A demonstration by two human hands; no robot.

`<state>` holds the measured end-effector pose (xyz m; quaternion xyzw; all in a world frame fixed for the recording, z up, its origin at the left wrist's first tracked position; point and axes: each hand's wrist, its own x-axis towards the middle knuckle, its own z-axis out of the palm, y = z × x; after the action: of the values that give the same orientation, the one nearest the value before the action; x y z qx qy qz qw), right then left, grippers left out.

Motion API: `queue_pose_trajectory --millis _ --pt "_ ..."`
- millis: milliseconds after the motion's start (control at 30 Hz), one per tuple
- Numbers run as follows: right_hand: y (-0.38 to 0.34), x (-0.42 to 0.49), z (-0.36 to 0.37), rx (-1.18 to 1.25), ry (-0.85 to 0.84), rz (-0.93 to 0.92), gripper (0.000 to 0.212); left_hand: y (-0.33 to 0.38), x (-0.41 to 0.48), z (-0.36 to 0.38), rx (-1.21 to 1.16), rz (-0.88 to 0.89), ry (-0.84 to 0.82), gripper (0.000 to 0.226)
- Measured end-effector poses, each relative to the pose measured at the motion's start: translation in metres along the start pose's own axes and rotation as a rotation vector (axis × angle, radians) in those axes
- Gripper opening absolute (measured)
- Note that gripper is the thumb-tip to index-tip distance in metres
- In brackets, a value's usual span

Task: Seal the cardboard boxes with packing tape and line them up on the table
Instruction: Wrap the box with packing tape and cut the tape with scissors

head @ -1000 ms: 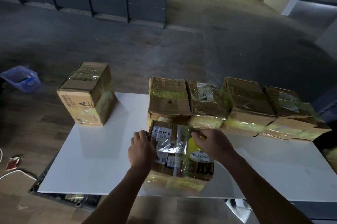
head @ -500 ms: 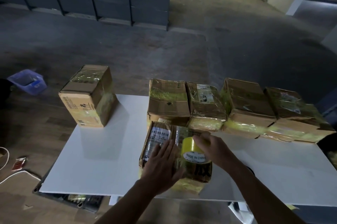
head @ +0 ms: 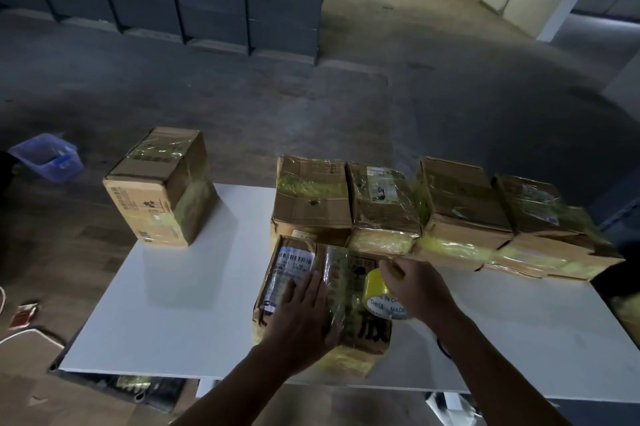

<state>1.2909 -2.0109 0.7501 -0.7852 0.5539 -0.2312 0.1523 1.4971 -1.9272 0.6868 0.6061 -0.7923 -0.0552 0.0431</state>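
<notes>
Table [head: 173,304]: box row [head: 381,203] behind; left fingers [head: 308,287] flat on near box [head: 346,269]; right fingers [head: 393,266] gripping tape roll [head: 377,288].

1. The desk [head: 180,314] is plain white
2. The near box [head: 334,262] is brown cardboard under glossy clear tape, with yellow tape at its near end and bold black characters printed on top
3. Its label [head: 296,257] is white with black barcode stripes
4. The tape roll [head: 375,283] is yellow, its core white with dark lettering
5. The row of boxes [head: 311,207] is brown, banded with yellow tape
6. The lone box [head: 162,179] is brown with black print and yellowish tape
7. The bin [head: 48,162] on the grey floor [head: 242,86] is blue
</notes>
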Motion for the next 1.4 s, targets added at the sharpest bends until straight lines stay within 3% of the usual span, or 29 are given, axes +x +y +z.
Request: queue_pose_trajectory --millis 167,267,367,533,767,867,933,1033,1167,1233,1367,1400 --pt "0.000 -0.003 0.002 -0.013 -0.003 -0.030 0.052 0.031 0.000 0.010 -0.039 0.033 0.035 0.079" --pt "0.010 -0.005 -0.001 0.143 -0.099 0.030 0.037 0.025 -0.001 0.014 -0.022 0.041 0.025 0.084" --pt "0.021 -0.009 -0.006 0.220 -0.180 0.076 0.056 0.021 -0.001 0.014 -0.012 0.068 -0.016 0.094" --pt "0.025 -0.005 -0.012 0.014 -0.010 -0.064 0.053 0.016 -0.002 0.013 0.011 0.056 -0.076 0.095" --pt "0.012 -0.007 -0.005 -0.044 0.002 0.013 0.055 0.047 0.015 -0.008 0.038 0.105 -0.046 0.105" --pt "0.021 -0.009 -0.011 0.114 -0.048 0.122 0.046 0.050 0.023 0.000 0.013 0.142 -0.066 0.108" --pt "0.028 -0.013 -0.018 0.297 -0.176 0.234 0.041 0.048 0.024 0.005 0.017 0.140 -0.092 0.107" --pt "0.035 -0.017 -0.020 0.403 -0.212 0.259 0.044 0.046 0.024 0.007 0.027 0.151 -0.123 0.108" --pt "0.057 -0.017 -0.027 0.213 -0.111 0.114 0.050 0.044 0.026 0.015 -0.002 0.147 -0.114 0.107" --pt "0.075 -0.024 -0.031 0.078 -0.116 0.131 0.051 0.043 0.027 0.018 0.025 0.143 -0.069 0.106" --pt "0.090 -0.041 -0.011 -0.015 -0.293 0.309 0.032 0.045 0.025 0.015 0.007 0.123 -0.117 0.106" --pt "0.087 -0.040 -0.003 -0.037 -0.371 0.340 0.037 0.047 0.026 0.011 -0.003 0.130 -0.142 0.105"
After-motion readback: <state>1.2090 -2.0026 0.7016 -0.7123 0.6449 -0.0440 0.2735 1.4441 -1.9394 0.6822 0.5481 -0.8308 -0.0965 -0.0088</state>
